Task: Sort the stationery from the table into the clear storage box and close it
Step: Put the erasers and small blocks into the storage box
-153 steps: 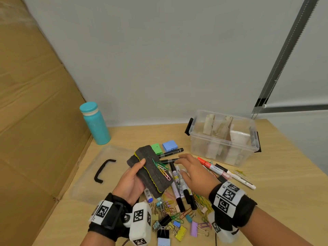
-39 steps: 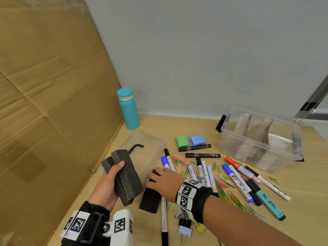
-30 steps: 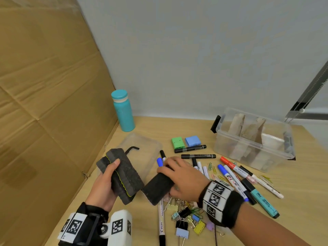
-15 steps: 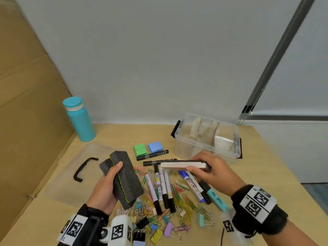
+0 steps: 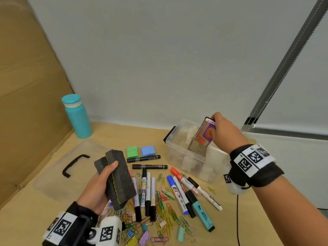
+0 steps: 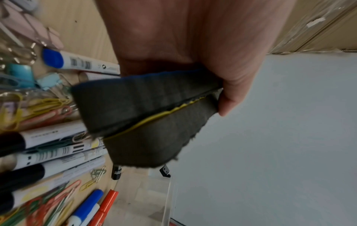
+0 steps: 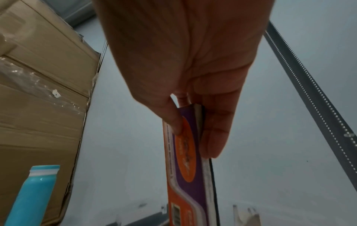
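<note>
My right hand (image 5: 219, 129) pinches a flat board eraser with an orange and purple label (image 5: 204, 134) (image 7: 186, 165), held on edge over the clear storage box (image 5: 177, 153), its lower end among the cardboard dividers. My left hand (image 5: 99, 185) grips two stacked dark felt erasers with a yellow seam (image 5: 117, 178) (image 6: 146, 120) above the table's left middle. Markers (image 5: 147, 192) and several coloured paper clips (image 5: 166, 208) lie spread on the table between the hands.
The clear lid with a black handle (image 5: 72, 166) lies flat at the left. A teal bottle (image 5: 77, 117) stands at the back left beside a cardboard wall (image 5: 26, 103). Green and blue blocks (image 5: 140, 151) and binder clips (image 5: 145, 237) lie on the table.
My right hand picked a flat eraser off the table and carried it up and right to the box, turning it on edge. The left hand keeps its hold on the felt erasers.
</note>
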Motion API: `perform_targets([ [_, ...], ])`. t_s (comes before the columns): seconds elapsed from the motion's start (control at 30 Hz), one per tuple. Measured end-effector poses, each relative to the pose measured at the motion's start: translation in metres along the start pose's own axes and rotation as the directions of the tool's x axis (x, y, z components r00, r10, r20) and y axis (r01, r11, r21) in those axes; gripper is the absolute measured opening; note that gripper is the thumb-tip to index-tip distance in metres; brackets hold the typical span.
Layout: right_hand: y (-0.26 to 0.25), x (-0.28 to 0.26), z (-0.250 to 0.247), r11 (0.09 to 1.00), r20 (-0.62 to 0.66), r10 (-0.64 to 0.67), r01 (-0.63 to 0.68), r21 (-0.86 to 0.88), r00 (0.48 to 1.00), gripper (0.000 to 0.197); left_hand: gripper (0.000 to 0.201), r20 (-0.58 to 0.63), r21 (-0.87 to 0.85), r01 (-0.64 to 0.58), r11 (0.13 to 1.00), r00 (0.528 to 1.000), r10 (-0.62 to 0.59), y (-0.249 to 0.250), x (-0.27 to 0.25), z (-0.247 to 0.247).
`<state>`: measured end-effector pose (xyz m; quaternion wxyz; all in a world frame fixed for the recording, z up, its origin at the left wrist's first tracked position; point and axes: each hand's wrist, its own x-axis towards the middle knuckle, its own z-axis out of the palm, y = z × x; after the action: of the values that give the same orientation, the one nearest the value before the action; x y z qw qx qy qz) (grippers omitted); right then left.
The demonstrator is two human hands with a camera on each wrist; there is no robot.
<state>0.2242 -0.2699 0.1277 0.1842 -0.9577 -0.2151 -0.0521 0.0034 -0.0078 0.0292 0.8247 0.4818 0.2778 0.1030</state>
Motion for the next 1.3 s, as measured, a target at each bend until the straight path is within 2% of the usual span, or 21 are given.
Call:
perform_targets([
  [0.1,0.003,0.007,0.011,0.998,0.068,0.036,-0.033,-0.052,0.997,0.016,0.028,0.002,0.002,-0.003,1.000,1.000,0.003,-0.004,0.000,0.008],
  [0.2,0.003,0.025,0.017,0.997,0.177,0.072,-0.064,-0.054,0.981,0.021,0.025,0.007,0.008,0.003,1.000,1.000,-0.003,-0.004,-0.001,0.015],
  [0.3,0.004,0.044,0.024,0.992,0.298,0.094,-0.063,-0.112,0.950,0.022,0.030,-0.019,0.009,0.003,1.000,1.000,-0.003,-0.007,0.000,0.016],
  [0.43,0.004,0.064,0.034,0.976,0.358,0.125,-0.049,-0.213,0.925,0.024,0.035,-0.018,-0.016,0.000,1.000,1.000,0.000,-0.009,-0.003,0.014],
  [0.53,0.005,0.074,0.041,0.947,0.446,0.176,-0.027,-0.321,0.878,0.030,0.035,-0.020,0.000,-0.013,1.000,1.000,0.013,-0.008,-0.006,0.009],
  [0.63,0.053,0.122,0.084,0.890,0.518,0.174,0.091,-0.446,0.838,0.017,0.039,-0.030,0.018,-0.012,1.000,0.999,0.012,-0.009,-0.007,0.003],
  [0.67,0.088,0.153,0.115,0.868,0.522,0.186,0.110,-0.484,0.833,0.022,0.039,-0.028,0.018,-0.005,1.000,1.000,0.005,-0.009,-0.007,0.003],
  [0.7,0.104,0.166,0.128,0.860,0.546,0.177,0.141,-0.490,0.819,0.033,0.039,-0.027,0.019,0.002,1.000,1.000,-0.002,-0.009,-0.006,0.002],
  [0.73,0.103,0.163,0.127,0.867,0.548,0.194,0.119,-0.483,0.813,0.043,0.039,-0.024,0.020,0.007,1.000,1.000,-0.006,-0.008,-0.005,0.002],
  [0.77,0.087,0.144,0.113,0.881,0.516,0.192,0.084,-0.465,0.835,0.049,0.039,-0.023,0.023,0.011,1.000,1.000,-0.010,-0.009,-0.004,0.001],
  [0.83,0.033,0.090,0.068,0.931,0.459,0.144,0.038,-0.364,0.877,0.045,0.040,-0.015,0.033,0.022,0.999,1.000,-0.021,-0.009,-0.003,0.002],
  [0.93,0.011,0.058,0.045,0.992,0.298,0.083,-0.052,-0.111,0.951,0.036,0.041,0.014,0.056,0.027,0.998,1.000,-0.028,-0.008,-0.002,0.007],
  [1.03,-0.001,0.033,0.037,0.993,0.145,-0.059,0.044,0.109,0.988,0.027,0.045,0.068,0.130,-0.002,0.992,0.998,-0.007,-0.010,-0.002,0.023],
  [1.1,-0.015,0.016,0.034,0.962,0.131,-0.106,0.068,0.266,0.986,0.021,0.045,0.122,0.205,-0.049,0.978,0.992,0.024,-0.011,-0.001,0.039],
  [1.13,-0.024,0.007,0.032,0.938,0.162,-0.134,0.072,0.339,0.978,0.020,0.046,0.148,0.243,-0.076,0.967,0.988,0.040,-0.011,0.000,0.047],
  [1.2,-0.037,-0.006,0.035,0.876,0.324,-0.183,0.004,0.483,0.928,0.024,0.046,0.195,0.309,-0.135,0.941,0.978,0.076,-0.012,0.003,0.063],
  [1.23,-0.044,-0.012,0.037,0.838,0.426,-0.210,-0.062,0.543,0.880,0.031,0.045,0.211,0.335,-0.163,0.928,0.973,0.094,-0.014,0.005,0.069],
  [1.3,-0.053,-0.019,0.043,0.758,0.613,-0.263,-0.233,0.609,0.745,0.051,0.046,0.262,0.386,-0.238,0.891,0.955,0.141,-0.014,0.006,0.082],
])
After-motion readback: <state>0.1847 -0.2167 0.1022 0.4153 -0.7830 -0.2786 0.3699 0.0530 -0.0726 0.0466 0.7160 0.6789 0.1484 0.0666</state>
